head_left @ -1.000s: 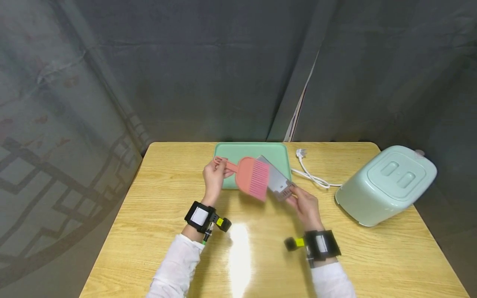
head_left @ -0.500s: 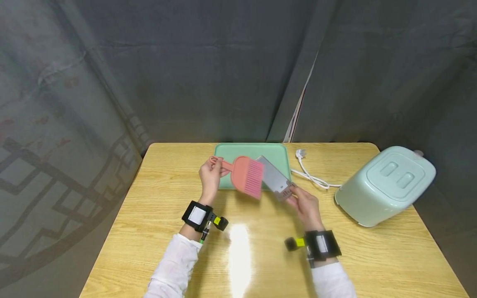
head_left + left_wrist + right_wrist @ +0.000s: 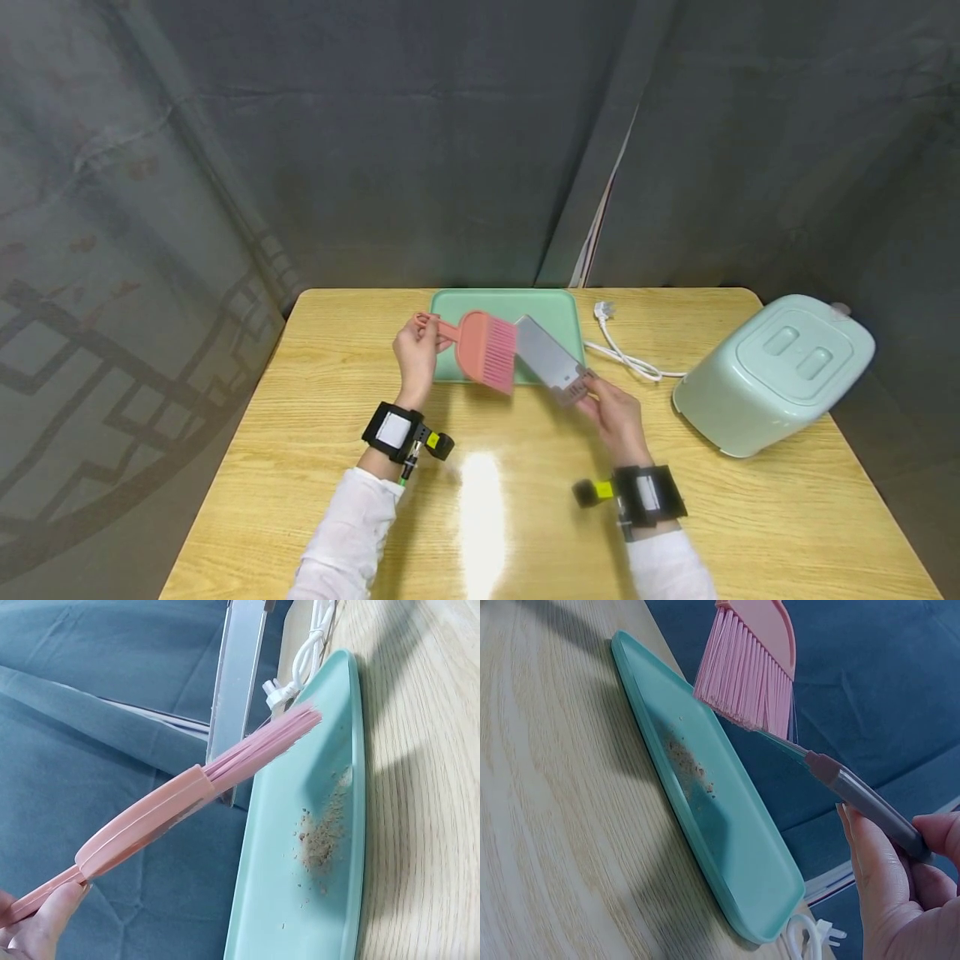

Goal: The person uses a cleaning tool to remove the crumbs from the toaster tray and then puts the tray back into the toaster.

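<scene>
My left hand point(image 3: 416, 357) pinches the handle of a pink hand brush point(image 3: 472, 346), bristles pointing right. In my right hand point(image 3: 619, 417), thumb and fingers grip the grey end of a flat metal crumb tray point(image 3: 547, 354), which slants up and left toward the bristles. Both are held above a mint-green tray point(image 3: 562, 307). The left wrist view has a small heap of brown crumbs point(image 3: 321, 841) on the green tray. In the right wrist view the bristles point(image 3: 742, 682) overlap the far end of the crumb tray, which is seen nearly edge-on.
A mint toaster point(image 3: 772, 375) with a lidded top stands at the table's right side. Its white cord and plug point(image 3: 604, 310) lie beside the green tray. Dark curtains point(image 3: 420, 167) hang behind the wooden table point(image 3: 330, 417).
My left hand has drawn the brush left, so the bristles no longer cover the crumb tray's face in the head view. The right hand and crumb tray have barely moved.
</scene>
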The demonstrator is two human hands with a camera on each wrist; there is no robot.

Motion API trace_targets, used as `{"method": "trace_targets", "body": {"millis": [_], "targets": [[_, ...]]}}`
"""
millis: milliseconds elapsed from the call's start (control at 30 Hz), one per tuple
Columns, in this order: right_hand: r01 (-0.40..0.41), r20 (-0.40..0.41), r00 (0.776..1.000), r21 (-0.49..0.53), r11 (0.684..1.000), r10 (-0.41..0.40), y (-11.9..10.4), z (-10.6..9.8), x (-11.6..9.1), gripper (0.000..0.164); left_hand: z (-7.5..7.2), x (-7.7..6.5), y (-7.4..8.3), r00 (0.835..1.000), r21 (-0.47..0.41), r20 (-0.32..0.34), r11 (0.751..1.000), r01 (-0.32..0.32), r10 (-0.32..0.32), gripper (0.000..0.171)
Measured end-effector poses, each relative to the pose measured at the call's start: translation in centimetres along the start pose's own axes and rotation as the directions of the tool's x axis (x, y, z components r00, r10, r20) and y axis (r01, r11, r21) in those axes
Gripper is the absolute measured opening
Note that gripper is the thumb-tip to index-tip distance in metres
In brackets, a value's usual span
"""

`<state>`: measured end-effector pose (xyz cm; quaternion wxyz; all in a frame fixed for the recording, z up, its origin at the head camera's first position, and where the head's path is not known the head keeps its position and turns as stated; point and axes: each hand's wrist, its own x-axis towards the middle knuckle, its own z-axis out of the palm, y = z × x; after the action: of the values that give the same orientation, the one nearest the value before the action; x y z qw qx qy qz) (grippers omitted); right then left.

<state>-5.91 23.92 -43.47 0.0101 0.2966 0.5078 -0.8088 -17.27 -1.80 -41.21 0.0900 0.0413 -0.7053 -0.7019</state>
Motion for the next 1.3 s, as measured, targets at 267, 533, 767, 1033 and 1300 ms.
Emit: {"method": "trace_targets", "body": {"millis": [267, 533, 767, 1033, 1300], "targets": [[0.001, -0.004, 1.000, 0.009, 1.000, -0.001, 0.1, 0.0, 0.1, 0.045, -0.1, 0.1, 0.0, 1.000, -0.007, -0.026, 1.000, -0.013, 0.013, 0.021], [0.020, -0.001, 1.000, 0.024, 1.000, -0.020, 0.2, 0.1, 0.1, 0.044, -0.3, 0.2, 0.0, 0.998, 0.039, -0.048, 0.999, -0.032, 0.034, 0.019], [0.006, -0.001, 1.000, 0.026, 1.000, -0.006, 0.1, -0.1, -0.1, 0.045, -0.7, 0.3, -0.1, 0.998, 0.028, -0.066, 0.999, -0.018, 0.019, 0.019], [0.010, 0.000, 1.000, 0.032, 0.999, -0.010, 0.1, -0.2, 0.0, 0.045, -1.5, 0.4, -0.1, 0.998, 0.029, -0.070, 1.000, -0.006, 0.008, 0.021], [0.012, -0.023, 1.000, 0.034, 0.999, -0.011, 0.1, -0.1, 0.3, 0.044, -2.8, 0.3, 1.7, 0.998, -0.124, -0.062, 0.992, -0.002, -0.005, 0.022]]}}
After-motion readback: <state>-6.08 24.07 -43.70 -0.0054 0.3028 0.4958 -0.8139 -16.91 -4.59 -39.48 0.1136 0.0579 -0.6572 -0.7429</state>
